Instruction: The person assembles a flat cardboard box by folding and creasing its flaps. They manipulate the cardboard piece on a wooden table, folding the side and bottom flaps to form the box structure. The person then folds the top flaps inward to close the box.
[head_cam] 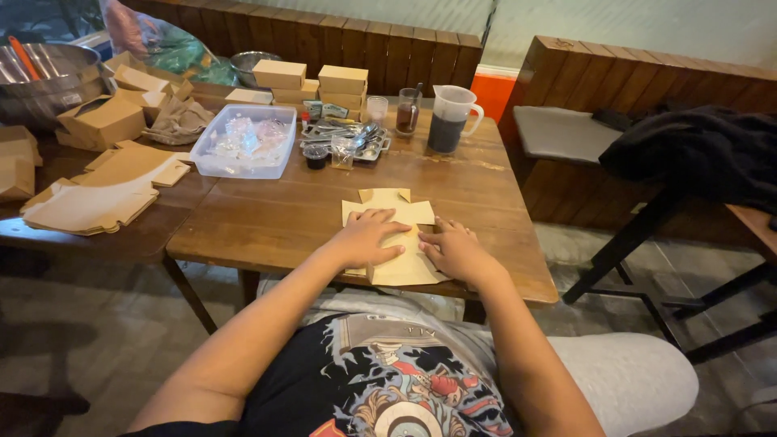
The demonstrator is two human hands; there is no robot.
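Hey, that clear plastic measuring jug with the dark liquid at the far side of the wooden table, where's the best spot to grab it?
Probably by the handle. The clear plastic jug stands upright, and its loop handle sticks out on the right, away from the small glass at its left. Coming in from the right with the right hand looks clearest, keeping the jug level since it holds dark liquid.

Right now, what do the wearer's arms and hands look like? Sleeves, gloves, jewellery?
Both arms are bare from the forearm down; no sleeves reach them. The left hand and right hand have no gloves, and no rings, watch or bracelets are visible. Clothing in view: a black printed T-shirt and light grey trousers.
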